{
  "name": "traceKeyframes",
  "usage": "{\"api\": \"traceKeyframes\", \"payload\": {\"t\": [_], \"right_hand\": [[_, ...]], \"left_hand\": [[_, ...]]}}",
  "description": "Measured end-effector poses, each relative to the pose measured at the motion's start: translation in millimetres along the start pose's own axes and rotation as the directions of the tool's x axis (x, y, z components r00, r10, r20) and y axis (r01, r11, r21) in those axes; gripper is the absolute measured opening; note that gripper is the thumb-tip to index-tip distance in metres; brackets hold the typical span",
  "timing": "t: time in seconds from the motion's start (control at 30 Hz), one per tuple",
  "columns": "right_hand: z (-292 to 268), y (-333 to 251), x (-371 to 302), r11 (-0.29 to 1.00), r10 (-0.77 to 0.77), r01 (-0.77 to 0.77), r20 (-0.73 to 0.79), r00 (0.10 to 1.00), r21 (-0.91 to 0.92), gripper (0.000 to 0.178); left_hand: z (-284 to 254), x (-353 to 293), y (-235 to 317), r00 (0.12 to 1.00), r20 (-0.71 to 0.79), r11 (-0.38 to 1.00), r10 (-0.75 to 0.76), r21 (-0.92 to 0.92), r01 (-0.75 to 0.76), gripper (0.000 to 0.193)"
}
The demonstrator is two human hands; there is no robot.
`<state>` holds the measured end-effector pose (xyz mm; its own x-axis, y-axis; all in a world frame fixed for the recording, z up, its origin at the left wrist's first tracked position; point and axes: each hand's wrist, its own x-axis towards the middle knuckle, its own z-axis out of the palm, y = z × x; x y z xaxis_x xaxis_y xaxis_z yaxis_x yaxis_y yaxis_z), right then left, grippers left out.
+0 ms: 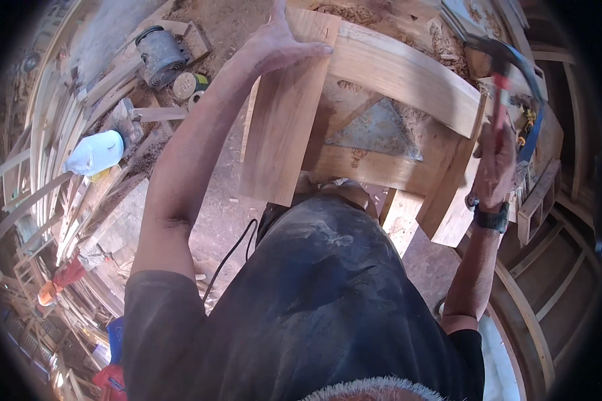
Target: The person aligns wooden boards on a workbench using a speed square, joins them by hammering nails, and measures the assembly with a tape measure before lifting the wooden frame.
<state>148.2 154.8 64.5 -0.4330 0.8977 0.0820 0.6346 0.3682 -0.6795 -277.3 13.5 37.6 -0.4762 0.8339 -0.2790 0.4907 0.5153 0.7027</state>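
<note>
In front of me stands a wooden frame made of a wide left board (284,127), a far rail (408,77), a near rail (374,166) and a right board (451,180). My left hand (277,47) grips the far end of the left board, its thumb stretched across the face and the other fingers at the outer edge, partly hidden. On the right, my right hand (495,164) is closed round the red handle of a hammer (498,93), raised beside the frame's right board. The hammer's dark head is blurred.
Thin wood strips (60,194) pile up on the left, near a white plastic jug (97,152). A dusty grey metal canister (160,57) and a green-yellow can (188,85) stand beyond my left arm. A triangular metal sheet (378,130) shows inside the frame. Wood pieces crowd the right side.
</note>
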Motion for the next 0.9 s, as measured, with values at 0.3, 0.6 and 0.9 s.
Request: {"api": "traceKeyframes", "payload": {"t": [0.3,0.6,0.9], "right_hand": [[70,-123,12,0.925,-0.377,0.342,0.28,0.883,0.167,0.055],[87,-131,18,0.862,-0.506,0.5,0.216,0.835,0.087,0.052],[83,-146,20,0.967,-0.211,0.254,0.459,0.863,-0.033,0.051]], "left_hand": [[13,11,-25,0.999,0.009,0.999,0.044,0.019,-0.044,0.154],[16,13,-24,1.0,0.008,0.995,-0.017,0.095,0.016,0.152],[16,11,-22,1.0,0.001,0.982,0.001,0.189,-0.001,0.152]]}}
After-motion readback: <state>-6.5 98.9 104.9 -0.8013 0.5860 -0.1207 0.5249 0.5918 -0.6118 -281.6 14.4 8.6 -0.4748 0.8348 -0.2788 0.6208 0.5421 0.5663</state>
